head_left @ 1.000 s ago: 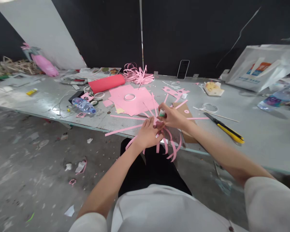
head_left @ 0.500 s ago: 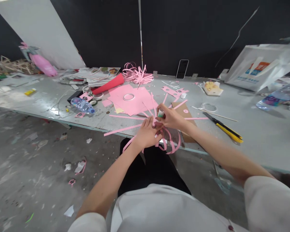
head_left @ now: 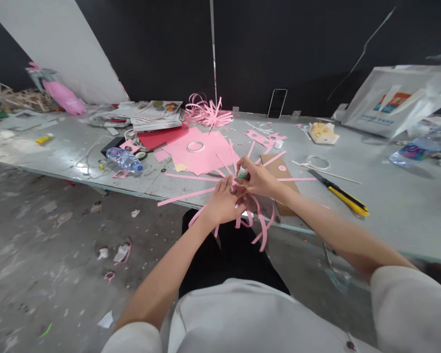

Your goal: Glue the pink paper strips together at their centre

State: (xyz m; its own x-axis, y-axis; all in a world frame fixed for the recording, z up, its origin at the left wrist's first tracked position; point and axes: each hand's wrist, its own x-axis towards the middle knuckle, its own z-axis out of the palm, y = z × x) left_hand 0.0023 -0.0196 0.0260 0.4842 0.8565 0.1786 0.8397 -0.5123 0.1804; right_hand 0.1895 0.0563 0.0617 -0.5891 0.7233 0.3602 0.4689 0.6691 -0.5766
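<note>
My right hand [head_left: 259, 180] grips a small white and green glue bottle [head_left: 242, 172], tilted neck down over the middle of a spread of pink paper strips [head_left: 186, 197]. My left hand [head_left: 224, 200] is closed on the strips where they cross, its fingertips just beside the bottle. Both hands hide most of that crossing. Some strips lie out flat across the table; others curl down over its front edge. Beneath the strips on the right is a brown cardboard piece [head_left: 288, 208].
Behind my hands lie pink paper sheets [head_left: 213, 147] with a ring on top. A plastic bottle [head_left: 123, 159] and red paper [head_left: 161, 138] are left. A yellow-handled cutter [head_left: 347, 200] lies right. A phone [head_left: 277, 104] leans on the back wall.
The red paper at the back has dropped from a raised roll to lying flatter. Curled strips at the front edge hang lower. Both hands have stayed nearly in place.
</note>
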